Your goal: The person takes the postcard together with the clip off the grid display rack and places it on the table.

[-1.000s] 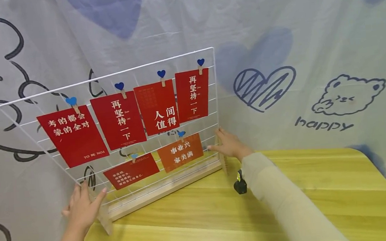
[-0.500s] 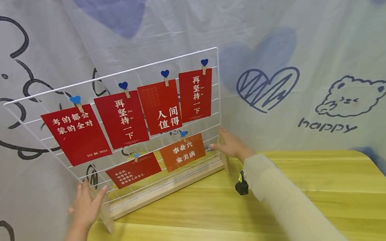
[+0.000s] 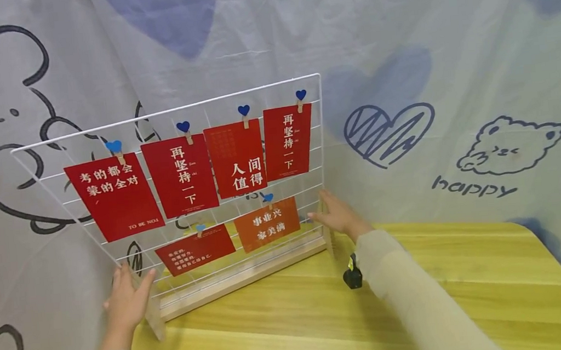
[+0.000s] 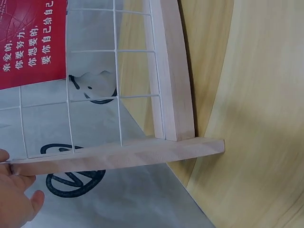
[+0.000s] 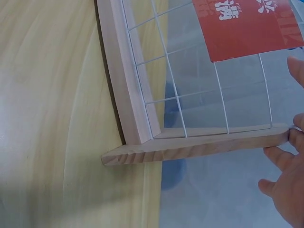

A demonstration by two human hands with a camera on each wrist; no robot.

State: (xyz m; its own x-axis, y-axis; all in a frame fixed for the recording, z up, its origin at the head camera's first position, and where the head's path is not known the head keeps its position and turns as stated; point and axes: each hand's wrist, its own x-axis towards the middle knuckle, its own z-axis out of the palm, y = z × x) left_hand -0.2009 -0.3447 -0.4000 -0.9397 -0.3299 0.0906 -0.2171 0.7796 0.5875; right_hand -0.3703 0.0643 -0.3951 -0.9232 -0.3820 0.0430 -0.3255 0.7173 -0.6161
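A white wire grid panel (image 3: 171, 111) stands in a wooden base (image 3: 249, 275) at the table's back left, close to the cloth backdrop. Several red cards (image 3: 114, 196) and one orange card (image 3: 267, 224) hang on it from blue heart clips (image 3: 183, 126). My left hand (image 3: 127, 297) touches the rear end of the left wooden foot (image 4: 118, 156) with straight fingers (image 4: 14, 199). My right hand (image 3: 335, 214) touches the rear end of the right foot (image 5: 199, 145), its fingers (image 5: 285, 185) straight too. Neither hand wraps round anything.
The yellow wooden table (image 3: 506, 278) stretches to the right and front of the stand. A white cloth backdrop (image 3: 450, 73) with hearts and bear drawings hangs right behind it. The stand's left foot juts past the table edge (image 4: 199, 180).
Both hands stay at the stand's feet. Stand and backdrop together sit slightly lower and further right in the head view.
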